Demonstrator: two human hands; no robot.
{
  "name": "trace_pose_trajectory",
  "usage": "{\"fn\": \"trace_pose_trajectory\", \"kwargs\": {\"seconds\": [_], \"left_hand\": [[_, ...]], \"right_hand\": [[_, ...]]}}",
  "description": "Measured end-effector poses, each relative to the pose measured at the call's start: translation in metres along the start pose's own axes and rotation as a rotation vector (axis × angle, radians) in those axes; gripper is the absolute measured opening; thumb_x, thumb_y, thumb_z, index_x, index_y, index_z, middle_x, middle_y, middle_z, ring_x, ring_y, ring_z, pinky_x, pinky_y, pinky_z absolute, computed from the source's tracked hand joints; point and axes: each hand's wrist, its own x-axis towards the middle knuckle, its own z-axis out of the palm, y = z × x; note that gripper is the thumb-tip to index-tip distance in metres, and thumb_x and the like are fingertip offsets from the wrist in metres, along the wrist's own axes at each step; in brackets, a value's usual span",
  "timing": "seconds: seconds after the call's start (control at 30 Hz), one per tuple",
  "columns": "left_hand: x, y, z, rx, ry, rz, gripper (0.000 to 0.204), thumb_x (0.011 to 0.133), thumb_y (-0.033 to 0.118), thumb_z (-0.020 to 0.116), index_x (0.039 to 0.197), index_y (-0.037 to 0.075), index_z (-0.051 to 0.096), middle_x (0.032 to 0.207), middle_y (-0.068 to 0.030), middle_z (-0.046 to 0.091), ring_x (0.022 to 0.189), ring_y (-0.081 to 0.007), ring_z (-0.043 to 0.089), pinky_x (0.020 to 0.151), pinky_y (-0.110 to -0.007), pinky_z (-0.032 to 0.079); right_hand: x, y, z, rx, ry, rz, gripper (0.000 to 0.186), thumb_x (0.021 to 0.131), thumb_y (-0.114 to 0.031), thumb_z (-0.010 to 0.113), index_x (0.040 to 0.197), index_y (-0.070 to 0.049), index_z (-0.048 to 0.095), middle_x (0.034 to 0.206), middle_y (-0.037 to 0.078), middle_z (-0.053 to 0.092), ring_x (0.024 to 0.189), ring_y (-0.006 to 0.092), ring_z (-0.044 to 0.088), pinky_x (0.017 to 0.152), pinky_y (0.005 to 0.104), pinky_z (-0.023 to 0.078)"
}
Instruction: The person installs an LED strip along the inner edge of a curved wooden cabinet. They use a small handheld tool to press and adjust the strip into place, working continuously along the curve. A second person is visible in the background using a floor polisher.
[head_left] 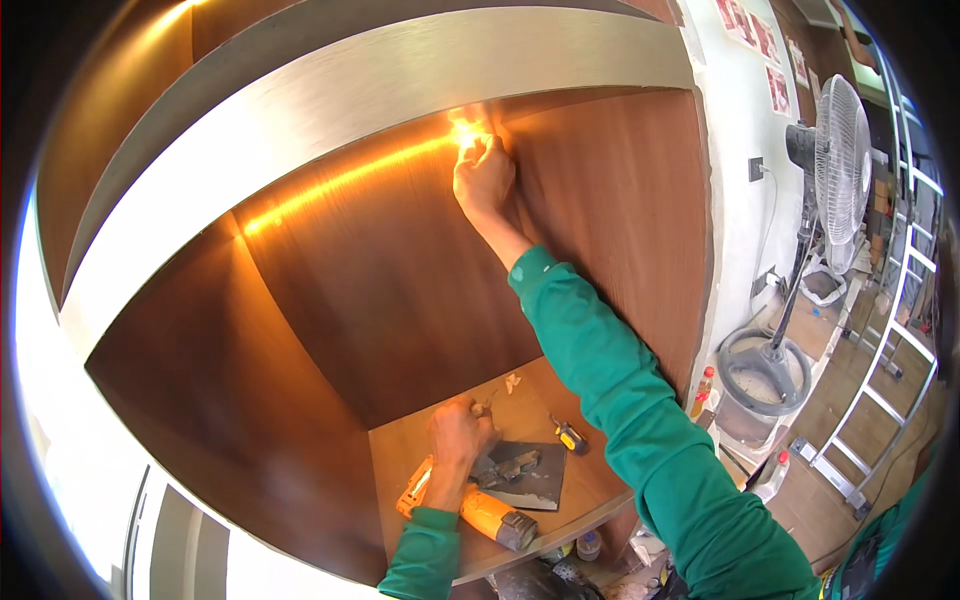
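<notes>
My right hand (484, 178) reaches up to the top back corner of a brown wood-panelled niche. Its fingertips are pinched at the bright right end of a glowing LED light strip (345, 185), where glare hides the detail. Below, my left hand (458, 436) is closed just over the niche's bottom board (390, 465), around something small that I cannot make out. Under the left wrist lies an orange and black power tool (492, 515). Beside it are a dark square sheet (545, 480), with a crumpled dark piece (508, 466) on it, and a short yellow-and-black screwdriver (570, 437).
A pale curved fascia (400, 70) borders the niche's top. To the right stand a pedestal fan (842, 150) on a round base (765, 370) and an aluminium ladder (885, 400). Bottles (770, 478) stand on the floor near my right arm. A paper scrap (512, 383) lies on the board.
</notes>
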Motion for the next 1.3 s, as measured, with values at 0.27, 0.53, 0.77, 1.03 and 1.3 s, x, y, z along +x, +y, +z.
{"fn": "trace_pose_trajectory", "kwargs": {"seconds": [0.27,0.53,0.77,1.03,1.3], "left_hand": [[0.002,-0.001,0.002,-0.011,0.017,0.022,0.022,0.077,0.022,0.072,0.079,0.0,0.07,0.076,-0.0225,0.067,0.07,-0.0399,0.066,0.064,-0.045,0.052],[0.001,-0.006,0.008,0.0,0.06,0.059,0.022,0.077,0.022,0.072,0.077,0.0,0.07,0.075,-0.0222,0.067,0.07,-0.0405,0.066,0.064,-0.046,0.052],[0.002,-0.007,0.006,-0.044,0.09,0.102,0.023,0.071,0.021,0.068,0.079,-0.001,0.069,0.077,-0.0224,0.067,0.072,-0.0403,0.066,0.066,-0.047,0.053],[0.004,-0.007,-0.009,-0.246,0.181,0.113,0.027,0.071,0.024,0.066,0.083,0.0,0.064,0.083,-0.023,0.066,0.078,-0.0408,0.065,0.071,-0.047,0.052],[0.0,-0.005,-0.038,-0.652,0.188,-0.143,0.021,0.08,0.018,0.056,0.079,-0.003,0.057,0.06,-0.0102,0.055,0.057,-0.0173,0.053,0.055,-0.036,0.043]], "right_hand": [[0.01,0.011,0.001,0.053,-0.156,0.091,0.01,0.088,-0.013,0.062,0.096,-0.008,0.064,0.087,0.012,0.07,0.082,0.0338,0.067,0.07,0.0433,0.051],[0.007,0.008,-0.009,0.295,-0.174,0.189,0.011,0.092,-0.014,0.06,0.096,-0.004,0.061,0.083,0.011,0.069,0.071,0.0249,0.069,0.062,0.036,0.053],[-0.074,-0.027,-0.123,0.705,-0.31,0.583,0.01,0.09,-0.009,0.059,0.09,0.001,0.059,0.081,0.011,0.065,0.064,0.0181,0.067,0.06,0.0304,0.058],[-0.157,0.0,-0.269,0.274,-0.716,0.731,0.009,0.09,-0.01,0.062,0.091,-0.001,0.063,0.084,0.009,0.069,0.07,0.0155,0.068,0.059,0.0279,0.056],[-0.18,0.025,-0.311,-0.078,-1.113,0.61,0.01,0.082,-0.01,0.066,0.083,-0.001,0.068,0.075,0.008,0.07,0.067,0.0134,0.068,0.06,0.0278,0.052]]}}
